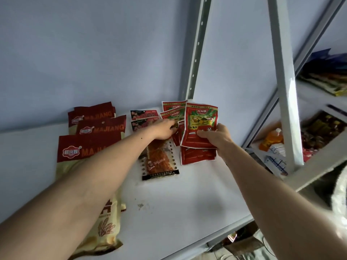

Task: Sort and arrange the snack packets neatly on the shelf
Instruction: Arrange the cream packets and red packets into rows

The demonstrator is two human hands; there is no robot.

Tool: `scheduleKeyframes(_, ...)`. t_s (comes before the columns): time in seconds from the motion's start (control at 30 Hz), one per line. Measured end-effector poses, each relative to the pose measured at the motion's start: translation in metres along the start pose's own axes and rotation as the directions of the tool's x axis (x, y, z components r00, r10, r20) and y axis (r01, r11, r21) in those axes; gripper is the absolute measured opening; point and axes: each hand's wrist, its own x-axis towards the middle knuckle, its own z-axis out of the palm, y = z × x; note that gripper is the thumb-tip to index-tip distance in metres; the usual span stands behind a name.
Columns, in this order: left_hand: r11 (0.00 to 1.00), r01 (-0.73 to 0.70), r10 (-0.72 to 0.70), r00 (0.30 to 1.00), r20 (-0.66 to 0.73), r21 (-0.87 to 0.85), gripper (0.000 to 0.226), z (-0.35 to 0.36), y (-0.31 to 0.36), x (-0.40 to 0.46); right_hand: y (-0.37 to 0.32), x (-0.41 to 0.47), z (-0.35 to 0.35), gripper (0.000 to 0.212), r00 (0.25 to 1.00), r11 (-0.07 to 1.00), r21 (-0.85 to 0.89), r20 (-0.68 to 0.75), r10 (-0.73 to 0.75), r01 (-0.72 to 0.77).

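On the white shelf (178, 199), my right hand (216, 139) grips a red and green snack packet (199, 124), holding it tilted up. Under it lies another red packet (197, 155). My left hand (165, 129) reaches over a clear spicy-strip packet (159, 162) and pinches a small red packet (177, 131) among several red and green packets (172, 109) near the back. Two dark red small packets (143, 114) lie at the back centre. Three large red and cream MAJIANG bags (97, 126) lie in a row on the left, partly hidden by my left forearm.
Two grey metal uprights (283, 87) stand at the shelf's right side. Beyond them, another shelf unit holds an orange bottle (272, 138), white cartons (276, 154) and assorted packets (326, 126). A wall closes the back. More goods show below the shelf's front edge.
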Motion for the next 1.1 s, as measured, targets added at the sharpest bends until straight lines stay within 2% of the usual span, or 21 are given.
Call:
scheduleKeyframes(0.17,0.998,0.000,-0.002,0.999,-0.046,-0.059,0.042,0.000,-0.007,-0.005,0.008,-0.008,-0.005,0.033,0.997,0.993,-0.120,0.076,0.006,0.003)
scheduleKeyframes(0.3,0.997,-0.073,0.071,0.996,-0.057,-0.039,0.057,0.007,-0.003,-0.011,0.017,-0.011,0.001,0.047,0.999,0.958,-0.284,0.011,-0.047,0.048)
scheduleKeyframes(0.43,0.999,-0.025,0.026,0.998,-0.057,0.025,0.071,0.013,0.005,-0.016,0.017,-0.024,-0.001,0.056,0.983,0.899,-0.417,-0.063,-0.175,0.133)
scheduleKeyframes(0.53,0.995,-0.012,0.023,0.994,-0.110,0.100,0.076,0.017,0.008,-0.017,0.018,-0.035,-0.011,0.061,0.975,0.902,-0.405,-0.088,-0.202,0.151)
scheduleKeyframes(0.7,0.991,-0.004,0.022,0.991,-0.132,0.135,0.075,0.020,0.007,-0.019,0.026,-0.061,-0.030,0.094,0.998,0.930,-0.361,0.025,-0.063,0.068)
scheduleKeyframes(0.83,0.989,0.013,0.006,0.992,-0.126,0.149,0.074,0.022,0.009,-0.019,0.037,-0.082,-0.035,0.083,0.997,0.809,-0.583,0.054,-0.059,0.080)
scheduleKeyframes(0.93,0.988,0.026,-0.006,0.991,-0.132,0.154,0.074,0.024,0.012,-0.020,0.045,-0.096,-0.033,0.072,0.998,0.632,-0.774,0.057,0.009,0.038)
scheduleKeyframes(1.0,0.991,0.029,-0.012,0.991,-0.134,0.130,0.072,0.025,0.014,-0.020,0.052,-0.102,-0.030,0.077,0.998,0.540,-0.841,0.002,-0.066,0.038)
scheduleKeyframes(1.1,0.994,0.026,-0.005,0.982,-0.188,0.110,0.070,0.022,0.016,-0.021,0.058,-0.113,-0.018,0.083,0.962,0.532,-0.828,0.030,-0.272,0.177)
